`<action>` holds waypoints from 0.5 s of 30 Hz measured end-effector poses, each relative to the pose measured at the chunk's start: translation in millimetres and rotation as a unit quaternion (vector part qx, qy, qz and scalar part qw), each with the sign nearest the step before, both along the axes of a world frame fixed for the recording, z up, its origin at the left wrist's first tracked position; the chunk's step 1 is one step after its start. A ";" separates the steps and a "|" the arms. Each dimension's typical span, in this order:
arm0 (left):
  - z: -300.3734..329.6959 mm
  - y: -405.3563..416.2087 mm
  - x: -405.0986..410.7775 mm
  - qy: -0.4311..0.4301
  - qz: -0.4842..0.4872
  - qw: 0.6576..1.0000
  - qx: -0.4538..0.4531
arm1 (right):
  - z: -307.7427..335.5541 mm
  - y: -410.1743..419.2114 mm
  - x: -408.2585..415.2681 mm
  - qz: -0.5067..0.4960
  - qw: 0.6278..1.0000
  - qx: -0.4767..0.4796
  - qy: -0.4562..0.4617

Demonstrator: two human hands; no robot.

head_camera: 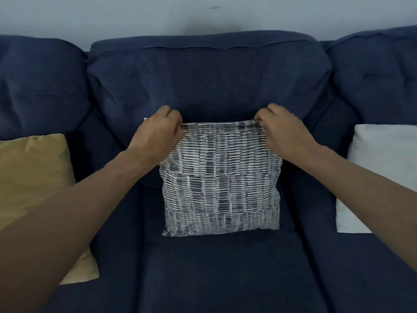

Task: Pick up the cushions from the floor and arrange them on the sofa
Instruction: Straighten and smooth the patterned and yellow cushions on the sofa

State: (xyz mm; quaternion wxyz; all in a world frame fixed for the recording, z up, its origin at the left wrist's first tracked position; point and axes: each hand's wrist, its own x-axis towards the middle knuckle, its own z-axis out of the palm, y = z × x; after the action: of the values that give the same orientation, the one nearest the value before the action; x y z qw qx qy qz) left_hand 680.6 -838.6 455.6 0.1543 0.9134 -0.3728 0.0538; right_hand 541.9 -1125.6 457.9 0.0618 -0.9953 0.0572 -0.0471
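Note:
A grey and white patterned cushion stands upright on the middle seat of the navy sofa, leaning toward the backrest. My left hand pinches its top left corner and my right hand pinches its top right corner, so the top edge is pulled taut between them. A mustard yellow cushion rests on the left seat, partly covered by my left forearm. A white cushion leans on the right seat.
A pale wall rises behind the sofa's back cushions. The front of the middle seat lies below the patterned cushion. The floor is out of view.

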 end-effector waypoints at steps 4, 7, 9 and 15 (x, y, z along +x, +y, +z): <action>-2.7 4.7 -5.7 0.017 -0.011 0.999 0.041 | -7.7 3.2 -3.4 0.004 1.000 0.004 0.026; 0.4 7.2 -9.1 -0.061 -0.003 0.998 0.021 | -4.4 9.3 -8.5 -0.014 0.998 -0.033 -0.057; -1.6 6.6 -25.6 -0.119 -0.009 0.993 0.004 | -6.4 26.4 -18.7 0.011 0.992 -0.040 -0.116; -45.6 -22.6 -81.6 -0.041 -0.140 0.984 0.102 | -50.4 66.4 -40.9 0.137 0.988 -0.072 -0.025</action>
State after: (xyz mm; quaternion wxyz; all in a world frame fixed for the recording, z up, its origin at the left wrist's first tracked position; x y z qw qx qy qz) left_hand 599.0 -861.2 410.0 0.0509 0.8603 -0.5062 0.0313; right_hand 501.0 -1059.2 407.5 -0.0031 -0.9941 -0.0849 -0.0673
